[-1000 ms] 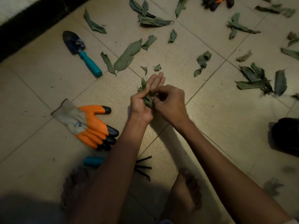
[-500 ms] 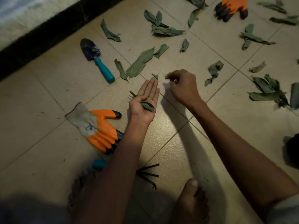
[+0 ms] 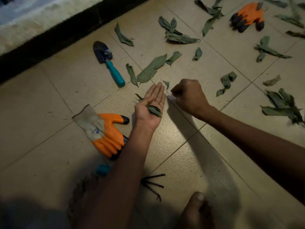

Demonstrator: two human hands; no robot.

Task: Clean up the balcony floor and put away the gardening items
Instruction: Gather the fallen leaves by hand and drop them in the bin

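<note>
The job looks barely begun. The left hand point(image 3: 151, 107) lies palm up with straight fingers, a small bunch of collected leaves point(image 3: 154, 110) resting on the palm. The right hand point(image 3: 189, 96) is curled knuckles-up low over the tiled floor point(image 3: 49, 100), its fingertips drawn together near a small leaf scrap point(image 3: 166, 84); whether it already pinches anything I cannot tell, since the fingers hide their own tips.

Nearly everything is still down. A long leaf point(image 3: 152, 68) lies just beyond the hands, a cluster point(image 3: 176, 33) further off, and a heap point(image 3: 283, 106) sits at the right edge, with many more scattered between. None of the gardening items is put away: the trowel point(image 3: 108, 62) with its teal handle lies by the dark ledge, one orange glove point(image 3: 104, 129) sits beside the left forearm, the other glove point(image 3: 247, 16) is at the top right, and a hand rake point(image 3: 151, 184) lies partly hidden under the left arm, near a bare foot
</note>
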